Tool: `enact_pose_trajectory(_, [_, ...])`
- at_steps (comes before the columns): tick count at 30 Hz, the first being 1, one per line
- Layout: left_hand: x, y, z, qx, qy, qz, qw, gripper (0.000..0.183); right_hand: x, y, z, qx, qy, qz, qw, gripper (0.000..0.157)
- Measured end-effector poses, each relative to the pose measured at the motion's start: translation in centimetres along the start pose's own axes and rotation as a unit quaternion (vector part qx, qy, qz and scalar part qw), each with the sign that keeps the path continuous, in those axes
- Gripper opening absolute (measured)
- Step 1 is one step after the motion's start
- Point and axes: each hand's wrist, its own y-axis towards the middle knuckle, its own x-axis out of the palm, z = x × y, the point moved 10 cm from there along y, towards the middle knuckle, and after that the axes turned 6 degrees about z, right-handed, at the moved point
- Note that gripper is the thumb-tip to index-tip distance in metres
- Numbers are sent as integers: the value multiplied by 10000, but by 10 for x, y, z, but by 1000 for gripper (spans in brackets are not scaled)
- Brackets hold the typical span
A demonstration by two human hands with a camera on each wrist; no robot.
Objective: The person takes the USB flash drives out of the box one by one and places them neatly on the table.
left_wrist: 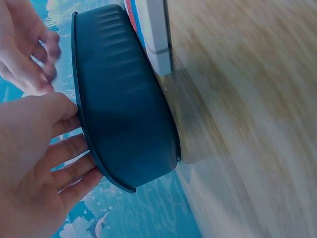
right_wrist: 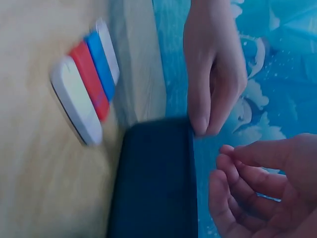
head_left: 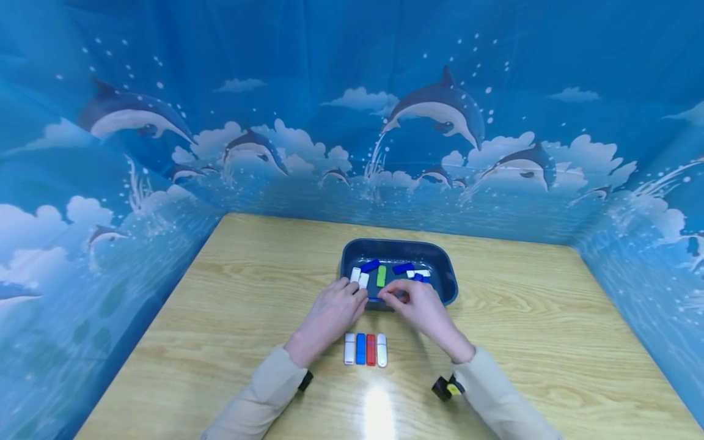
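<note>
A dark blue tray (head_left: 449, 287) holds several USB sticks: white sticks (head_left: 355, 275), a green stick (head_left: 381, 276) and blue sticks (head_left: 403, 268). My left hand (head_left: 337, 305) is at its near-left rim, beside the white sticks. In the left wrist view the left hand (left_wrist: 54, 153) has its thumb at the rim (left_wrist: 79, 94), with extended fingers whose tips are hidden behind it. My right hand (head_left: 420, 305) is over the near-right side, close to a narrow blue strip (head_left: 376, 299). In the right wrist view the right hand (right_wrist: 267, 183) has curled fingers, thumb against forefinger; no object shows between them.
On the wooden table (head_left: 247, 287), in front of the tray, several sticks lie in a row: a white one (head_left: 349, 349), a blue one (head_left: 360, 349), a red one (head_left: 371, 349) and another white one (head_left: 382, 350). A dolphin-printed curtain (head_left: 330, 91) surrounds the table's back and sides.
</note>
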Motion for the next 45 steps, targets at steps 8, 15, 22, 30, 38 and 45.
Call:
enact_pose_trajectory(8, [-2,0,-1,24,53,55,10000,17,24,44,10,270,-458,-283,9982,21])
enact_pose_trajectory(15, [-4,0,1,85,48,214,9997,17,54,65,18,398,-1164,-794,9892,39])
enact_pose_trajectory(22, [-5,0,2,141,78,294,9994,21,72,73,19,261,-1827,-1099,9767,44])
enact_pose_trajectory(30, [-3,0,0,28,-95,213,9997,17,75,77,19,365,-1931,-1047,9749,38])
enact_pose_trajectory(38, [-3,1,-1,-9,-147,223,9996,17,75,78,26,462,-1455,-1024,9830,36])
enact_pose_trajectory(45, [-3,0,-1,-35,-163,198,9997,18,76,78,29,471,-901,-1018,9896,42])
